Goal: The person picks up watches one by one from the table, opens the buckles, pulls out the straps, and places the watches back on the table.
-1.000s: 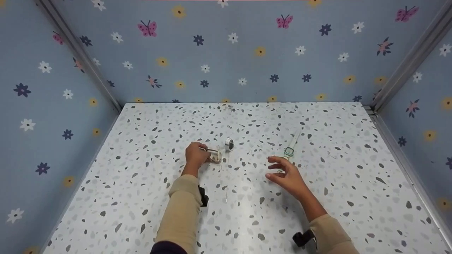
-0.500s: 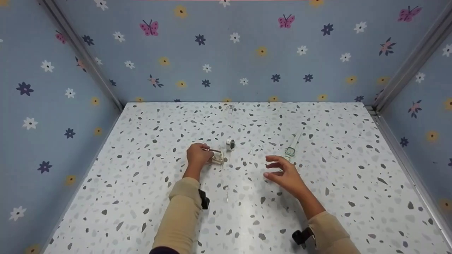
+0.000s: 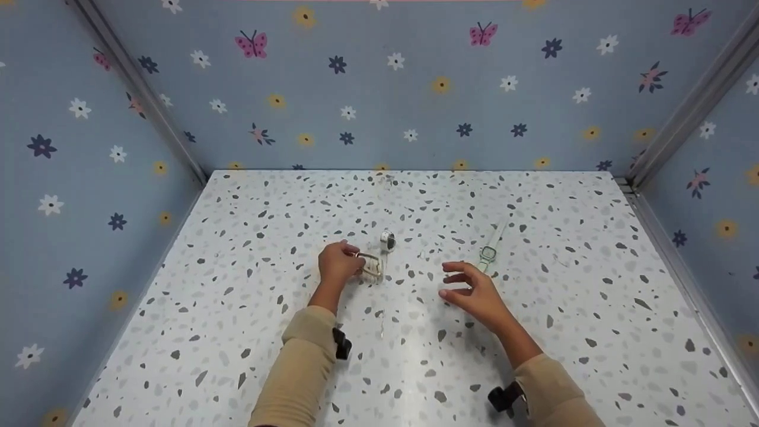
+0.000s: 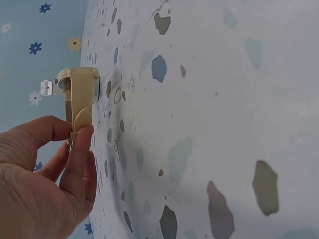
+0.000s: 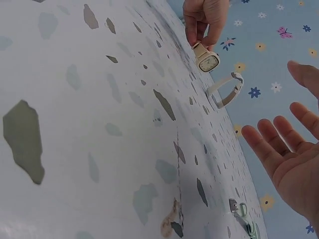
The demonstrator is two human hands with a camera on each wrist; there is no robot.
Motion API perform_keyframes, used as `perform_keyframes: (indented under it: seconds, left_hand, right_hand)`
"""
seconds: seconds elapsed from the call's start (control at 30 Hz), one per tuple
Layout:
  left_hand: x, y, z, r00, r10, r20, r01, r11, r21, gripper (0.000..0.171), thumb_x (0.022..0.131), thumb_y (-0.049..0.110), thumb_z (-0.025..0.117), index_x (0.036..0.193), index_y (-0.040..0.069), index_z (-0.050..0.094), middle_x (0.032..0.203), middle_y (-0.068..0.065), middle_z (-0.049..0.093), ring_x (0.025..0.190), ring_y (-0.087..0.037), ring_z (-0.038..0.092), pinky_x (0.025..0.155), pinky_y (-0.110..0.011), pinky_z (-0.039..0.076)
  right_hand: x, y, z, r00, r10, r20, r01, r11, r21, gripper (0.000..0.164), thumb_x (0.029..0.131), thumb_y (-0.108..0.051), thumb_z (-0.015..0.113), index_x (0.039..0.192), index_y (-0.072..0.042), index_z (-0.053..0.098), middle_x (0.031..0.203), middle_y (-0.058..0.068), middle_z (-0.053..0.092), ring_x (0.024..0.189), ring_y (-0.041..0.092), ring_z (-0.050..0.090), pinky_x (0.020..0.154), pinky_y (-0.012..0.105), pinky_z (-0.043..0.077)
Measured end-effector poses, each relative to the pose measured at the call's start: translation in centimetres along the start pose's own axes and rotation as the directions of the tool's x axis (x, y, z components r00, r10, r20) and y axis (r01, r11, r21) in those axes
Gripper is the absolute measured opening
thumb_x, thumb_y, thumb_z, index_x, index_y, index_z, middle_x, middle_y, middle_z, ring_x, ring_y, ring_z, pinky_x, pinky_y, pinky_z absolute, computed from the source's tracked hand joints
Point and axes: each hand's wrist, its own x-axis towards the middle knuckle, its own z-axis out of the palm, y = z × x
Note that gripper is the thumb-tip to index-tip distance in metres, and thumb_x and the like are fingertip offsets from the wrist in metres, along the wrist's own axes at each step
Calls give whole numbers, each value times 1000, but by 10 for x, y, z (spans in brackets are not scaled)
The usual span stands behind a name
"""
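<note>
A beige wristwatch (image 3: 370, 267) is held just over the table by my left hand (image 3: 339, 264). In the left wrist view, thumb and fingers pinch the strap (image 4: 82, 94) near its end; the right wrist view shows the watch's square dial (image 5: 208, 62). Right beyond it, a white watch (image 3: 388, 240) stands on its side with its strap looped. My right hand (image 3: 479, 292) hovers with fingers spread and gently bent, nothing between them. Close to its fingertips lies a pale green watch (image 3: 488, 254), strap stretched out, partly covered by the hand in the head view.
The white speckled table (image 3: 415, 367) runs back to a blue flowered wall (image 3: 391, 95). Similar panels flank it, with metal posts (image 3: 142, 95) at the corners. Black camera mounts (image 3: 342, 344) sit on both wrists.
My left hand has shifted slightly right and nearer with the beige watch, whose frame has turned a little. My right hand has drifted slightly left. The white and green watches stay put.
</note>
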Motion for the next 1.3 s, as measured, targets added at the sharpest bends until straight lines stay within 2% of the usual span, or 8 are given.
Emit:
perform_keyframes:
  seconds: [0.23,0.37,0.43,0.53,0.7,0.97,1.13,1.3]
  left_hand:
    - [-10,4,5,999,42,18,-41,999,-30,21,77,-5,73,98,-3,72,114,-18,62,71,-19,68,60,-24,58]
    - [-16,7,8,998,56,40,-53,997,-61,21,78,-3,73,99,-1,72,95,-15,62,69,-20,69,60,-26,58]
    - [-19,9,9,997,62,50,-59,996,-73,21,78,-2,72,99,-1,72,92,-13,61,69,-19,69,60,-26,58]
    - [-25,13,11,996,62,61,-57,994,-93,22,77,-3,73,99,0,72,91,-12,61,71,-20,69,61,-27,59]
    - [-34,19,14,995,75,64,-67,990,-124,25,76,-5,71,101,-2,73,91,-12,63,72,-20,67,61,-26,59]
    - [-50,27,22,983,153,100,-133,974,-182,26,75,-7,68,99,-1,74,92,-13,66,74,-19,66,61,-27,59]
    - [-58,30,26,974,199,110,-177,967,-181,27,74,-6,68,100,-2,74,92,-14,67,76,-19,66,61,-27,59]
    - [-65,33,30,963,250,101,-238,965,-113,27,72,-4,69,97,2,75,88,-11,67,74,-16,62,58,-26,57]
  right_hand:
    - [0,-1,4,1000,-3,5,3,1000,-22,51,84,-3,75,130,5,55,133,21,52,118,43,53,91,32,53]
    - [0,-3,6,1000,-2,8,2,1000,-16,50,84,-1,74,130,5,55,133,20,52,117,42,53,90,30,53]
    - [0,-3,6,1000,3,7,-3,1000,-8,50,85,-1,74,130,5,55,133,20,52,118,42,53,90,30,52]
    - [4,10,6,1000,3,-7,-3,1000,-4,50,85,-4,75,130,5,55,133,22,51,117,39,54,90,29,53]
    - [5,15,11,998,10,-55,-10,1000,6,46,85,0,73,127,7,56,131,25,52,115,40,56,89,30,54]
    - [10,28,15,997,34,-69,-33,999,10,42,87,-4,73,125,5,59,129,22,56,113,33,59,88,31,53]
    - [12,29,18,998,38,-47,-32,993,116,43,89,-6,71,125,11,56,129,28,53,111,33,59,86,36,56]
    - [12,27,20,997,77,-18,-71,972,226,48,91,-10,70,128,14,51,131,27,50,112,35,58,88,42,55]
